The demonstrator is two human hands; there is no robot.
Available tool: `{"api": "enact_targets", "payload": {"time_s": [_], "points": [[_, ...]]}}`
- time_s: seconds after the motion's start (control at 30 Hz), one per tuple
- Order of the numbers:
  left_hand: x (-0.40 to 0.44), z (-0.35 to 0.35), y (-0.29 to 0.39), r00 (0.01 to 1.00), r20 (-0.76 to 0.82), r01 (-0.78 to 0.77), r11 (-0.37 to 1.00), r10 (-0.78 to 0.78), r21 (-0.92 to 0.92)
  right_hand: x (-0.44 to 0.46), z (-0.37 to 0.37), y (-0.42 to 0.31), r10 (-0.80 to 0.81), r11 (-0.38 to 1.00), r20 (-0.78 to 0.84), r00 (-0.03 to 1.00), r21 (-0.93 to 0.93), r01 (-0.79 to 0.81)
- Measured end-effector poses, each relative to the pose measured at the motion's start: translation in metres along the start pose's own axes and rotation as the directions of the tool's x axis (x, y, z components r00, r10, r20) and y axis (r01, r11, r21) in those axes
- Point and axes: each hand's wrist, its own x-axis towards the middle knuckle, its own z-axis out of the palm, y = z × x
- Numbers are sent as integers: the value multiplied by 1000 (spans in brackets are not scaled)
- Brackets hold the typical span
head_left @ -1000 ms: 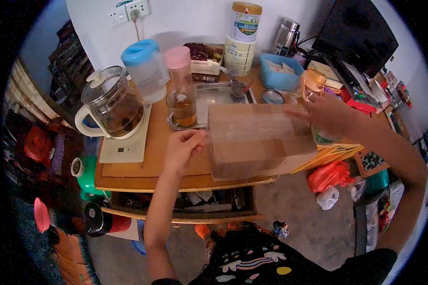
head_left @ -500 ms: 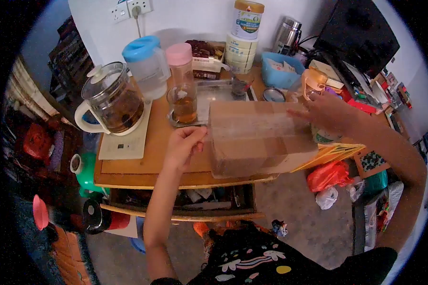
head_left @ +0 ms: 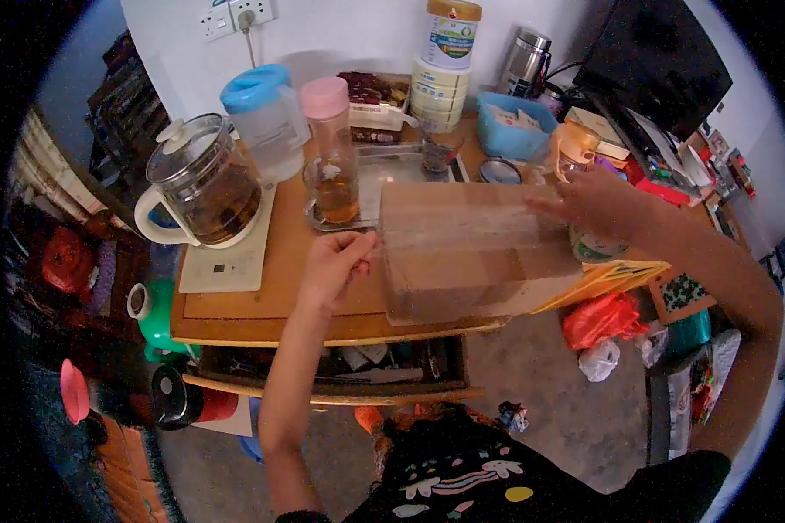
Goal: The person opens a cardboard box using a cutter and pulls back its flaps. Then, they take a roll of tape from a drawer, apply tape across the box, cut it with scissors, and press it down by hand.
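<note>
A brown cardboard box (head_left: 462,261) sits at the desk's front edge, with a shiny clear strip running along its upper surface. My left hand (head_left: 336,266) is closed in a pinch close beside the box's left end; what lies between the fingertips is too small to make out. Over the right end of the box reaches my right hand (head_left: 597,202), its fingers stretched apart and one fingertip on the cardboard. Just behind that hand stands a clear bottle with an orange lid (head_left: 578,144), partly hidden by it.
Left on the desk (head_left: 227,322) are a glass teapot (head_left: 205,183), a blue-lidded jug (head_left: 262,122), a pink-capped bottle (head_left: 324,105) and a glass mug of tea (head_left: 333,193). Behind the box lies a metal tray (head_left: 392,161). An open drawer (head_left: 340,392) juts out below.
The view has shifted very slightly. Both hands and the box hold nearly the same positions.
</note>
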Motion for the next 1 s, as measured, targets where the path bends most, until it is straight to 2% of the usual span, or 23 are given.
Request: {"api": "enact_targets", "payload": {"time_s": [0.07, 0.2, 0.27, 0.4, 0.47, 0.6, 0.67, 0.7, 0.77, 0.9, 0.97, 1.0], "points": [[0, 0, 2, 1000, -4, 19, 998, -18, 59, 3, -5, 0, 23, 996, 94, 995, 87, -31], [3, -1, -2, 1000, 7, 5, 1000, -5, 11, 7, 1, 0, 24, 994, 150, 988, 100, -39], [-1, 3, 5, 999, -10, 40, 995, -39, 94, 8, 1, 0, 15, 998, 203, 979, 64, -28], [3, 0, 5, 998, 44, 32, 987, -40, 155, 8, -1, -1, 5, 996, 170, 985, 85, -20], [-1, 2, 14, 994, 37, 85, 956, -100, 281, 8, 0, -1, 34, 994, 143, 989, 93, -48], [-2, 2, 16, 994, 25, 90, 946, -103, 311, 11, 11, 3, 9, 981, 179, 984, 187, -43], [0, 2, 11, 995, -6, 94, 932, -98, 349, 10, 6, 2, -6, 985, 102, 995, 174, -12], [1, 2, 8, 995, -9, 95, 932, -98, 349, 11, 6, 3, -8, 985, 101, 995, 174, -9], [-1, 2, -3, 982, 57, 166, 967, -180, 194, 13, 6, 4, 12, 982, 235, 972, 181, -56], [-2, 3, -18, 973, 11, 227, 966, -230, 120, 12, -2, 1, 1, 994, 159, 987, 108, -18], [-1, 2, -27, 986, -15, 166, 980, -166, 107, 16, 5, 5, 63, 967, 362, 930, 210, -147], [2, -1, -33, 986, -15, 164, 981, -164, 101, 16, 8, 6, 63, 968, 364, 929, 204, -145]]}}
